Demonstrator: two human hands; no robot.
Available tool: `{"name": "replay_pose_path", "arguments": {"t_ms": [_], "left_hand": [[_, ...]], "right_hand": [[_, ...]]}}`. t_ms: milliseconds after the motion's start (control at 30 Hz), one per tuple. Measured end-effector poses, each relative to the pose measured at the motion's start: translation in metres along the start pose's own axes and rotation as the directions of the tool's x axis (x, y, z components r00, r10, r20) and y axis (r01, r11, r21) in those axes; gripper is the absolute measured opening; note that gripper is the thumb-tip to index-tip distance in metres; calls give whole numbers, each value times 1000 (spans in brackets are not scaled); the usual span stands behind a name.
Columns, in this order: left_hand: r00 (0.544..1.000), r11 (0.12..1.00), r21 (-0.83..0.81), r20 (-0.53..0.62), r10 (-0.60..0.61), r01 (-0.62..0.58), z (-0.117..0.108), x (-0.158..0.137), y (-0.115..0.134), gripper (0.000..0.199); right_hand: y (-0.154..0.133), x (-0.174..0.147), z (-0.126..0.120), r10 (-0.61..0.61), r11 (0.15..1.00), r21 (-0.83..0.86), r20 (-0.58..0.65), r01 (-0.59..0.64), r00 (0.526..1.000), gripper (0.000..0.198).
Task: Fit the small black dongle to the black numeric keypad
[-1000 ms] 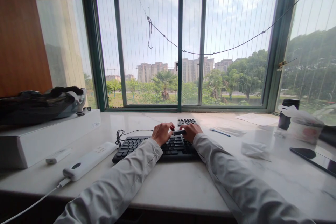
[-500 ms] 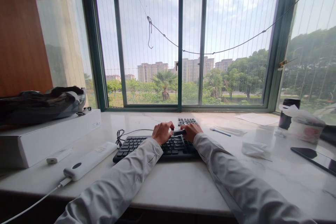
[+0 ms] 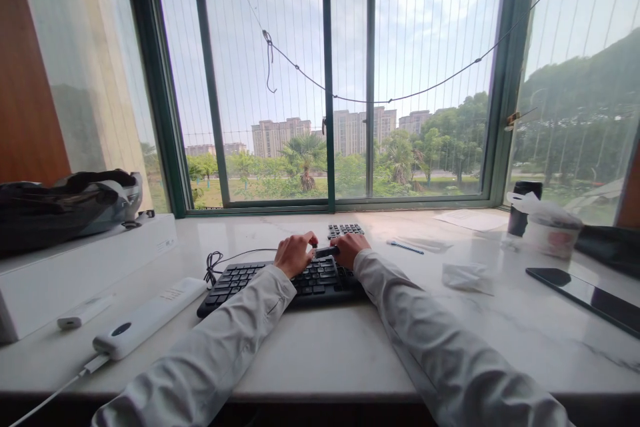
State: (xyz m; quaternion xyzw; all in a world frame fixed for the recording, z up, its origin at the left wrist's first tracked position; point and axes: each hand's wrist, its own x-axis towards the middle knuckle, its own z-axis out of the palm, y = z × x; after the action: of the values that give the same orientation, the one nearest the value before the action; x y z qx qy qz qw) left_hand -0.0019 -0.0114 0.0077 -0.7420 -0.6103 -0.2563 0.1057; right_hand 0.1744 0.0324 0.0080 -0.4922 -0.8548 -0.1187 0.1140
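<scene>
A wide marble sill (image 3: pixel 330 353) runs beneath the window (image 3: pixel 330 80) and carries every item. At its left edge lies a long white box (image 3: pixel 85 263) with a dark bag (image 3: pixel 60 203) resting on top. In front of the box, toward the near left corner, are a white power strip (image 3: pixel 150 317) with its cable leading off the near edge, and just beside it a smaller white stick (image 3: pixel 83 311). A black keyboard (image 3: pixel 250 280) sits at the centre of the sill, its coiled cable (image 3: pixel 214 263) at the far left end. Behind it, toward the window, a separate black keypad (image 3: pixel 345 229) is partly visible. Along the right edge lie a black phone (image 3: pixel 585 290) face up, a white container (image 3: pixel 547 233) and a dark cup (image 3: pixel 523 203) just behind it. Between keyboard and phone lies a crumpled tissue (image 3: pixel 467 275); farther back are a paper sheet (image 3: pixel 470 219) and a pen (image 3: pixel 405 247). Both sleeved arms extend over the keyboard. The left hand (image 3: pixel 294 255) and right hand (image 3: pixel 350 248) are curled above the far row of keys, and each pinches one end of a small dark object (image 3: pixel 326 252) held between them, over the keyboard's far edge. What the object is cannot be told at this size.
</scene>
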Motion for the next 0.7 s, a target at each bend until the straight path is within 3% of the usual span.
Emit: {"name": "replay_pose_path", "arguments": {"t_ms": [333,700], "left_hand": [[999,998,48,-31,36,-35,5,4,-9,18],[995,998,62,-100,-18,24,1,8,-16,14]], "right_hand": [[8,3,6,1,1000,10,1,-1,1000,29],[20,7,13,55,997,60,12,-55,998,28]]}}
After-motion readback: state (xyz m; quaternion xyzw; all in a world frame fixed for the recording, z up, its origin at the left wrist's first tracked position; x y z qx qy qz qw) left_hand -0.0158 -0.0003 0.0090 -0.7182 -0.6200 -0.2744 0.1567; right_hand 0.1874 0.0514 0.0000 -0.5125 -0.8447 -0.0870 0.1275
